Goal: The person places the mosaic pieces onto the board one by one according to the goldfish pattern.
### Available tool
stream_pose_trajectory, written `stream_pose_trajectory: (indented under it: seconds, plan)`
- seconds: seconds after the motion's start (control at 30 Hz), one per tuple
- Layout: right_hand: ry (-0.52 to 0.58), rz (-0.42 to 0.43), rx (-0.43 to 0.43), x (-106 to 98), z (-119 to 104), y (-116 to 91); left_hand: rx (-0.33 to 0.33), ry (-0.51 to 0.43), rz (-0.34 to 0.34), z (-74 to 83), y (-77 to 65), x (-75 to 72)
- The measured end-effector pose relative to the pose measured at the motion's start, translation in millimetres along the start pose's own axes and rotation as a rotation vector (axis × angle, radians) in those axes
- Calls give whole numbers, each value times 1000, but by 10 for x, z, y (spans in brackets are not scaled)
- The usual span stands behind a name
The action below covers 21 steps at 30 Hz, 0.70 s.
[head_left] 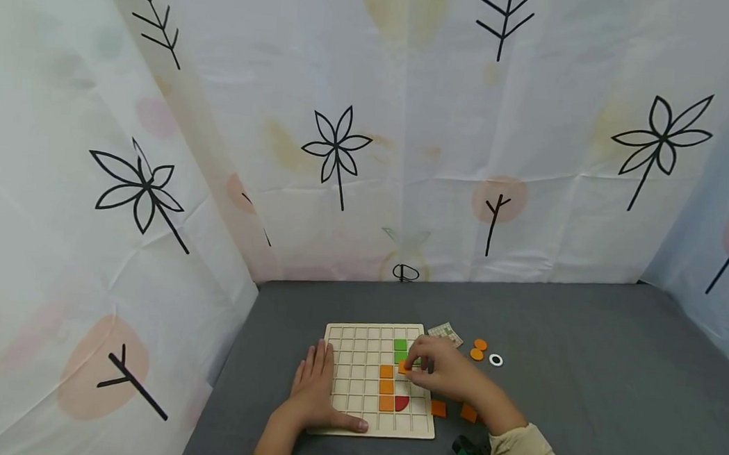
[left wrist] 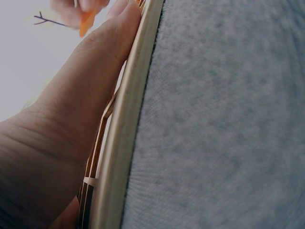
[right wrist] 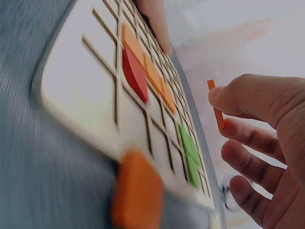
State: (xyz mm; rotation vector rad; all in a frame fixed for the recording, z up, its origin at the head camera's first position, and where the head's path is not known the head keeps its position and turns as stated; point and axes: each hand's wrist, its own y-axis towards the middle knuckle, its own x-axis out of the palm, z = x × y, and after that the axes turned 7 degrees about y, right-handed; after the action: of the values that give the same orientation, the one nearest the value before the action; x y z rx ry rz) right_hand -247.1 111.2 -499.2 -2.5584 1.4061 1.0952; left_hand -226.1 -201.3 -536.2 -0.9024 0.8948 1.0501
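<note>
A pale wooden grid board [head_left: 355, 374] lies on the grey surface. My left hand [head_left: 313, 391] rests flat along its left side, thumb stretched over the lower edge. Between thumb and forefinger, my right hand [head_left: 449, 372] pinches an orange square tile [right wrist: 217, 107]; the right wrist view shows it held on edge, apart from the board. A column of orange tiles [head_left: 387, 387] sits in the grid, with a red quarter-round tile [head_left: 401, 403] right of the lowest one. Green tiles [head_left: 400, 345] lie farther up, partly hidden by the right hand in the head view.
Right of the board lie two orange square tiles [head_left: 438, 408], two orange discs [head_left: 477, 354], a white ring [head_left: 496, 360] and a small patterned card [head_left: 446, 333]. A black-and-green object [head_left: 466, 451] is near the right sleeve. Printed cloth [head_left: 404, 188] hangs behind and on both sides.
</note>
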Motion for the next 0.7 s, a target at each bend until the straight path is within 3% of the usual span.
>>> stream_pose_trajectory:
  seconds: [0.17,0.33,0.7]
  plan:
    - [3,-52,32,243,-38,231,3,-9,-2,-3,-10,-19]
    - [-77,-70,36,435,-23,388,11,-15,-9,-17,-21,-17]
    - [-173,-81,80,533,34,489,13,-28,-9,-13,-20,-19]
